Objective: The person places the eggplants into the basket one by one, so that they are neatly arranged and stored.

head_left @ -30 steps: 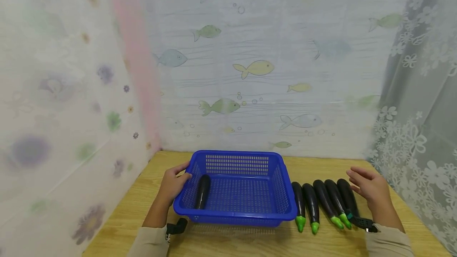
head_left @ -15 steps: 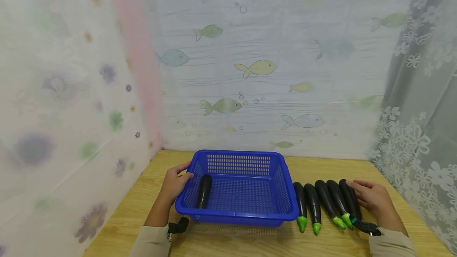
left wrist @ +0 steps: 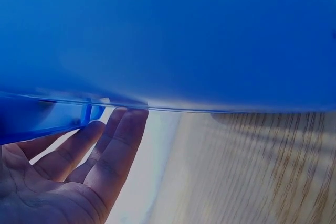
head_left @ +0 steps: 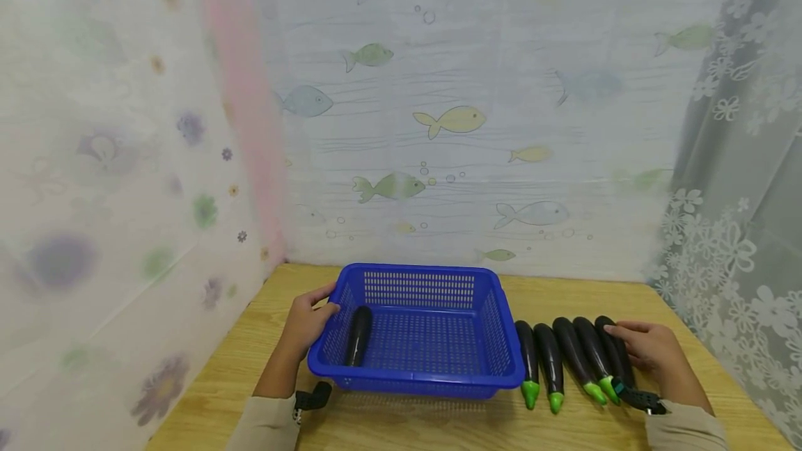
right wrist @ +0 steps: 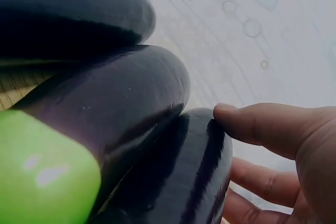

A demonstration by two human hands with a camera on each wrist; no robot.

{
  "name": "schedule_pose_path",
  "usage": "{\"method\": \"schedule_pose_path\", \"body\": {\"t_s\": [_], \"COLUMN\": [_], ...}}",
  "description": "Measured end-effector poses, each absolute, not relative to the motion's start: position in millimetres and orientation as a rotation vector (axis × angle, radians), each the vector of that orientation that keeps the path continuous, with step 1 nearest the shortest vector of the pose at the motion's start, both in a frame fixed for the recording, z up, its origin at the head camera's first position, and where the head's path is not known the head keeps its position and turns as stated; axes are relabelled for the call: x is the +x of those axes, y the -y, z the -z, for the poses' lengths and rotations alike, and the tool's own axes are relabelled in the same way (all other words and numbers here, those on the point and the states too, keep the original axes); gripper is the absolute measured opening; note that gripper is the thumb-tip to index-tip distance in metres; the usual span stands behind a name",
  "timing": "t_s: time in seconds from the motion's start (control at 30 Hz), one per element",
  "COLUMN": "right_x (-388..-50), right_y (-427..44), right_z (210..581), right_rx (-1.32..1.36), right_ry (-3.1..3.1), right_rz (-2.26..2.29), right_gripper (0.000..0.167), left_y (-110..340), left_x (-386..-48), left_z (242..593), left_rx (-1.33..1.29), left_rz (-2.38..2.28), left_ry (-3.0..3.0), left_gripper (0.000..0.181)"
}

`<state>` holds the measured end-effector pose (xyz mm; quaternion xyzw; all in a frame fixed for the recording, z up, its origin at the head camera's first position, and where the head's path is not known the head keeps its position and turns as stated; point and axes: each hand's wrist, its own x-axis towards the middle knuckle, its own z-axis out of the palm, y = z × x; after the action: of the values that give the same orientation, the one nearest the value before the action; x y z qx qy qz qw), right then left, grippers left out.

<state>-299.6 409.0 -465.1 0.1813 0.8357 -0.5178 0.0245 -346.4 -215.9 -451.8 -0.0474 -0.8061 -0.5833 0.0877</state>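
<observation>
Eggplants (head_left: pixel 550 360), five long, purple-black, glossy club shapes, are lying side by side on the pale yellow wood-grain counter (head_left: pixel 388 430), just beside a rectangular blue plastic mesh basket (head_left: pixel 413 376). Their rounded ends are pointing toward the pale fish-printed sheet (head_left: pixel 445 228) behind, and the bright green caps that we are seeing are facing us, perhaps so that the whole row is lining up neatly. With our right grip (head_left: pixel 654 350) we are lightly pinching the outermost eggplant (right wrist: pixel 184 174) near its rounded end, thumb touching the top and fingers lying along the outer side, probably because its neighbour is crowding the other flank. It is resting at the far right of the row, its own cap hidden. With our left grip (head_left: pixel 303 326) we are holding the basket's left rim, thumb over the edge and fingers underneath, presumably steadying so light a container. Inside, one more smooth dark eggplant (head_left: pixel 358 339) is lying lengthwise along the left wall. The basket's sides are showing rows of slots below a thick, smooth rim. Skins are reflecting light in hard streaks, and we are unable to tell vegetable from moulded plastic.
</observation>
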Motion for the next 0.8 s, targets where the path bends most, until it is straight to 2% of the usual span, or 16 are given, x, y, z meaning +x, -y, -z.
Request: {"method": "schedule_pose_path", "body": {"t_s": [0.37,0.8], "right_x": [-297.0,-294.9], "right_y": [-411.4,-414.5], "right_z": [462.2,450.1], "right_rx": [0.549,0.579], "right_ry": [-2.575,-2.582], "right_rz": [1.602,1.648], "right_gripper": [0.086,0.093], "left_y": [217.8,216.8], "left_x": [-347.5,-345.0], "left_z": [453.8,451.8], "left_rx": [-0.158,-0.153], "left_rz": [1.764,1.764], "left_ry": [2.394,2.393], "left_gripper": [0.055,0.054]}}
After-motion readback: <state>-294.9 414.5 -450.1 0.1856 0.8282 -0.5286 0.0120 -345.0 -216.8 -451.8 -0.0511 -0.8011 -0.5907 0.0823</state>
